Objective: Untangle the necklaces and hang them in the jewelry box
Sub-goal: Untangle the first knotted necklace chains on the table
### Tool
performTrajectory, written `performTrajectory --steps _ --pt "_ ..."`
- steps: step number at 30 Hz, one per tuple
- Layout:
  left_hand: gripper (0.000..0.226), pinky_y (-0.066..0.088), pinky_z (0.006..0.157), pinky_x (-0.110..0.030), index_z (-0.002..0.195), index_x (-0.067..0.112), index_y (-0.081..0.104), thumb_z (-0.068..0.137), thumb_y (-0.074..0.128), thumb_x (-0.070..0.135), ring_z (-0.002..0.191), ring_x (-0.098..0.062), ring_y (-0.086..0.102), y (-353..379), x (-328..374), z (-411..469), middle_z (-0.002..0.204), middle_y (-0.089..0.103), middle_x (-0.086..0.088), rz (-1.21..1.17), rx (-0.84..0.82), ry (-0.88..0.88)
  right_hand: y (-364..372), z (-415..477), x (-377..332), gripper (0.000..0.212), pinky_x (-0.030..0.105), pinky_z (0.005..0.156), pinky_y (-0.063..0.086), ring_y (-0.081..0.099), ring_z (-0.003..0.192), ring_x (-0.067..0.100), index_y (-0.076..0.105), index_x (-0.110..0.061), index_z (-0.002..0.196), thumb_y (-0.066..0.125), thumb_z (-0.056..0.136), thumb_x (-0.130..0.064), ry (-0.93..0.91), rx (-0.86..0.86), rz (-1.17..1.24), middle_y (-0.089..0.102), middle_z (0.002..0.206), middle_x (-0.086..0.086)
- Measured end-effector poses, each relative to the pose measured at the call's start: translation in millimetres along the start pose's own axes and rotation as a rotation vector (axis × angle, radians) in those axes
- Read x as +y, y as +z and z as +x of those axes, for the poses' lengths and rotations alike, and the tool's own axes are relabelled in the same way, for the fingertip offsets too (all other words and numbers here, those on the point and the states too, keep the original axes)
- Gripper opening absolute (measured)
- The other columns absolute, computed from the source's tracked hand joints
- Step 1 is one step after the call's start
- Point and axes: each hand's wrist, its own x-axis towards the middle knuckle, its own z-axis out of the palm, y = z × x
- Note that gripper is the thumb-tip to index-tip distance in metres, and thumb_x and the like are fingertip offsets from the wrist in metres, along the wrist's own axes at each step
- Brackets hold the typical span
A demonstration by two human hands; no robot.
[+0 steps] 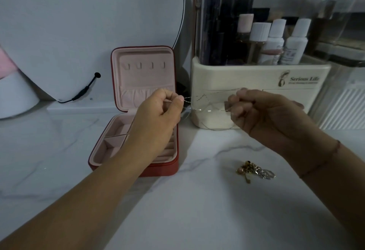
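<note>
A thin silver necklace chain (pixel 205 99) stretches in the air between my two hands, with loops sagging below it. My left hand (pixel 160 111) pinches one end between thumb and forefinger. My right hand (pixel 262 113) grips the other end with curled fingers. Behind my left hand stands the red jewelry box (pixel 173 162), open, its pink lid upright with several small hooks (pixel 144 65) and a gathered pocket. The hooks carry nothing. A small heap of gold and silver jewelry (pixel 254 170) lies on the marble top below my right hand.
A cream cosmetics organizer (pixel 256 75) with bottles and dark tubes stands right behind the chain. A round mirror (pixel 88 22) with a black cable leans at the back left. The white marble counter (pixel 197 210) stretches toward me.
</note>
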Motion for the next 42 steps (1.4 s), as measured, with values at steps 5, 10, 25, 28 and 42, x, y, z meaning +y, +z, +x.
performTrajectory --steps 5,10,25,28,42 --pt "0.013 0.033 0.045 -0.008 0.086 0.018 0.063 0.093 0.054 0.023 0.043 0.001 0.040 -2 -1 4 0.045 0.045 0.016 -0.068 0.051 -0.023 -2 -4 4 0.023 0.013 0.034 0.026 0.027 0.041 0.002 0.049 -0.014 0.091 0.057 0.079 0.004 0.052 -0.029 -0.395 0.037 0.065 -0.003" --pt "0.012 0.034 0.044 -0.010 0.081 0.023 0.066 0.090 0.060 0.020 0.042 0.000 0.037 -2 6 1 0.046 0.042 0.013 -0.168 0.034 -0.006 0 -7 11 0.025 0.015 0.036 0.021 0.022 0.042 0.005 0.060 -0.001 0.103 0.063 0.080 -0.010 0.116 -0.138 -0.694 0.035 0.054 -0.005" --pt "0.011 0.038 0.049 -0.013 0.077 0.020 0.066 0.085 0.066 0.027 0.051 -0.007 0.046 -3 5 0 0.060 0.059 -0.012 -0.015 -0.006 -0.035 1 -3 6 0.028 0.024 0.059 0.043 0.040 0.057 0.012 0.044 -0.020 0.060 0.054 0.085 -0.028 0.119 -0.480 -0.041 0.046 0.064 -0.001" --pt "0.015 0.035 0.046 -0.011 0.072 0.018 0.064 0.079 0.072 0.029 0.046 -0.006 0.042 -3 5 -1 0.051 0.051 0.001 -0.031 -0.016 -0.035 -1 0 1 0.032 0.022 0.050 0.037 0.034 0.051 0.010 0.040 -0.019 0.056 0.055 0.084 -0.026 0.107 -0.461 0.043 0.041 0.057 -0.003" --pt "0.048 0.030 0.047 -0.012 0.060 0.005 0.042 0.082 0.062 0.043 0.042 -0.005 0.031 -5 8 -1 0.042 0.033 0.010 -0.098 0.112 0.035 2 -3 15 0.016 0.019 0.047 0.042 0.043 0.046 0.008 0.053 -0.012 0.070 0.057 0.083 -0.019 0.342 -0.175 -0.179 0.053 0.072 0.006"
